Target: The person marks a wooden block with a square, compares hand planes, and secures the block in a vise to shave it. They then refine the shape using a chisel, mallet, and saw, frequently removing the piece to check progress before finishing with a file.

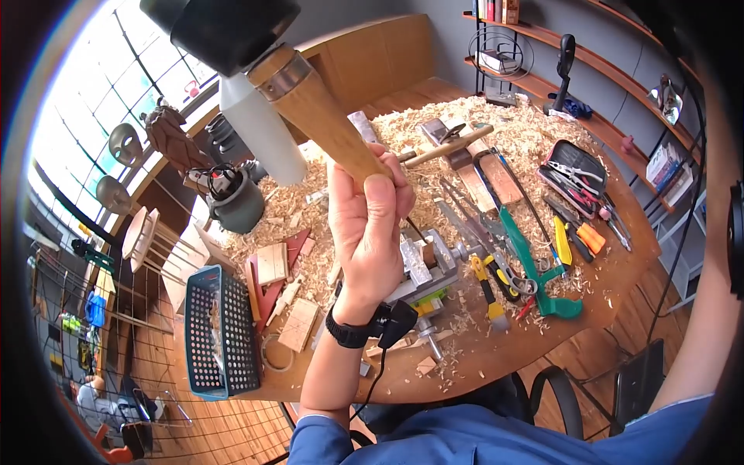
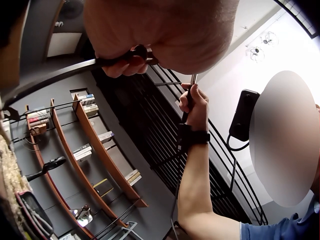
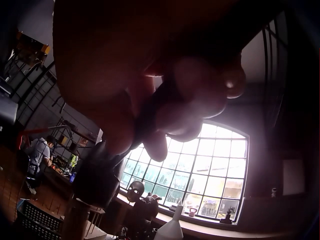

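Observation:
Raised over the workbench, my left hand (image 1: pixel 368 225) grips a wooden handle (image 1: pixel 329 116) with a metal ferrule and a big black head (image 1: pixel 225 27). My right forearm runs up the right edge of the head view, its hand outside that view. In the left wrist view my right hand (image 2: pixel 195 102) is raised with fingers curled round a slim dark tool, a bit of metal shaft (image 2: pixel 194 79) showing above it. My dim right hand (image 3: pixel 165 95) has curled fingers round a dark shaft in the right wrist view, the black head (image 3: pixel 95 175) just below.
Wood shavings (image 1: pixel 496 116) cover much of the workbench (image 1: pixel 496 364). A vise (image 1: pixel 434 271) stands mid-bench, with a green-handled saw (image 1: pixel 527 248), knives and pliers to its right. On the left are a perforated basket (image 1: pixel 221 333), a dark pot (image 1: pixel 236 205) and wood blocks (image 1: pixel 298 325).

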### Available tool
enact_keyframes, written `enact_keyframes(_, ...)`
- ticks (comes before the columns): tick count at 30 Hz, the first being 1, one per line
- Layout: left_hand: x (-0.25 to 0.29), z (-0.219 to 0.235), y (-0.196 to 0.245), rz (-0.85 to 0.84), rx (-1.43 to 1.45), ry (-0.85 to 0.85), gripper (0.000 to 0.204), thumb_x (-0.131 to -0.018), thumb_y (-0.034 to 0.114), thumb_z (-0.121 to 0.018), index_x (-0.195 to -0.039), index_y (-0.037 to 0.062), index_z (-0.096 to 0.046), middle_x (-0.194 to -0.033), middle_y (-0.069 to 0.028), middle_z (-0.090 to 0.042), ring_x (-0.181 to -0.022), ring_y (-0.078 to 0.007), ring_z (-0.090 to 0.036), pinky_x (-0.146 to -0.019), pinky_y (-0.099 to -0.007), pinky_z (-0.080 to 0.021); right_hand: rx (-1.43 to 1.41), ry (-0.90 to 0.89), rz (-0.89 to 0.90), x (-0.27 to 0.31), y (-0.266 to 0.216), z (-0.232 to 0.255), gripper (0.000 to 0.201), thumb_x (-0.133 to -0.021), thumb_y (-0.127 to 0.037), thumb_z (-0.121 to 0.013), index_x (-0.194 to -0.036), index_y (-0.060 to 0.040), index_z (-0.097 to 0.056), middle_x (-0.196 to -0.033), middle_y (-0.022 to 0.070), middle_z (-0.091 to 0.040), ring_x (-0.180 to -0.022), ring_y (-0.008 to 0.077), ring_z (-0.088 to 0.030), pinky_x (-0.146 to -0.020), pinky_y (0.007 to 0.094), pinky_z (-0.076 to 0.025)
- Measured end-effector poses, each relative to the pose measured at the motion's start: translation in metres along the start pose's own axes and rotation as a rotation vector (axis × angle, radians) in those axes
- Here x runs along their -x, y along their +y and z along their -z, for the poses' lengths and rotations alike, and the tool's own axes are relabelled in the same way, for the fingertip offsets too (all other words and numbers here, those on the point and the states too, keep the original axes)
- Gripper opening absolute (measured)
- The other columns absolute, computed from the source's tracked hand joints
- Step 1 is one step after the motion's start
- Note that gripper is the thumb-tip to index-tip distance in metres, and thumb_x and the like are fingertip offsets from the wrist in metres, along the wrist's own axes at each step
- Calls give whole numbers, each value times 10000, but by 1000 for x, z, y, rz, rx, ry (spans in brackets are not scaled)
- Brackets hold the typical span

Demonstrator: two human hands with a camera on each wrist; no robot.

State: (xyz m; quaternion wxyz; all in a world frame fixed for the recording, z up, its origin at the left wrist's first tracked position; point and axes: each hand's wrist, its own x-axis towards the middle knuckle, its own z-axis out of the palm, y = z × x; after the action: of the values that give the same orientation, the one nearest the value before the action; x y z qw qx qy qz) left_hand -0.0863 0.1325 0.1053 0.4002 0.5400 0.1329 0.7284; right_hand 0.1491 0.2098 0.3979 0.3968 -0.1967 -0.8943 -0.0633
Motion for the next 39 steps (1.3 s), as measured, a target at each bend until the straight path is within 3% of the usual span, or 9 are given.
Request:
enact_keyframes(17,0,-10,6,1,-49,11,360,-1157,249,-572,-1433,34,-487,-1134,-90,-586,-812,-114,-467,-775,-262,-445,-104,192,-149,55,10,-13,350,-1098,-373,-690,-1124,-47,-812,-628,-80,-504,-548,13,-397,-518,237,-241)
enact_keyframes(20,-3,-14,15,-169,-158,25,426,-1151,270,-569,-1474,19,-449,-1137,-107,-607,-735,-91,-452,-616,-220,-380,-208,269,-366,105,18,-56,348,-1102,-370,-685,-1136,-47,-812,-629,-85,-494,-554,12,-387,-527,239,-231)
enact_keyframes(24,-38,-9,58,-250,-162,-88,490,-1184,329,-468,-1523,-16,-396,-1131,-95,-585,-792,-111,-454,-754,-287,-429,-356,298,-647,175,22,-125,330,-1067,-354,-739,-1081,-34,-818,-623,-93,-506,-549,6,-399,-521,246,-246)
enact_keyframes(25,-46,6,69,-259,-117,-236,495,-1189,323,-452,-1535,-25,-383,-1152,-103,-576,-832,-123,-465,-773,-301,-430,-405,327,-757,193,28,-138,321,-1030,-340,-795,-1018,-21,-824,-617,-98,-526,-541,1,-418,-510,252,-268)
enact_keyframes(29,-22,24,93,-134,-52,-128,483,-1204,222,-392,-1585,-63,-310,-1238,-145,-478,-906,-138,-439,-700,-281,-381,-492,160,-995,256,64,-134,263,-1031,-258,-794,-1035,5,-779,-679,-53,-623,-592,19,-539,-547,220,-403)
enact_keyframes(31,-5,19,93,-34,15,96,471,-1209,246,-393,-1558,-68,-351,-1095,-92,-445,-764,-91,-333,-610,-233,-318,-512,79,-1138,285,84,-128,220,-1029,-202,-788,-1071,13,-758,-769,-35,-668,-647,25,-573,-575,220,-430)
enact_keyframes(33,4,24,94,55,195,98,470,-1214,253,-379,-1549,-75,-351,-1085,-89,-427,-756,-94,-333,-601,-243,-319,-537,-29,-1154,316,103,-126,146,-1001,-95,-771,-1114,-4,-754,-861,-13,-704,-694,43,-602,-600,222,-445)
enact_keyframes(36,5,26,95,175,473,142,467,-1221,267,-361,-1533,-81,-353,-1063,-82,-395,-745,-101,-335,-587,-257,-318,-485,-131,-1417,354,121,-132,151,-971,-71,-769,-1104,-2,-755,-817,-9,-675,-666,54,-579,-568,235,-431)
enact_keyframes(39,4,30,96,224,618,168,461,-1222,271,-358,-1522,-78,-347,-1050,-79,-382,-741,-107,-346,-583,-267,-321,-438,-88,-1475,377,123,-149,136,-974,-92,-763,-1079,-6,-758,-809,6,-683,-651,70,-587,-556,241,-428)
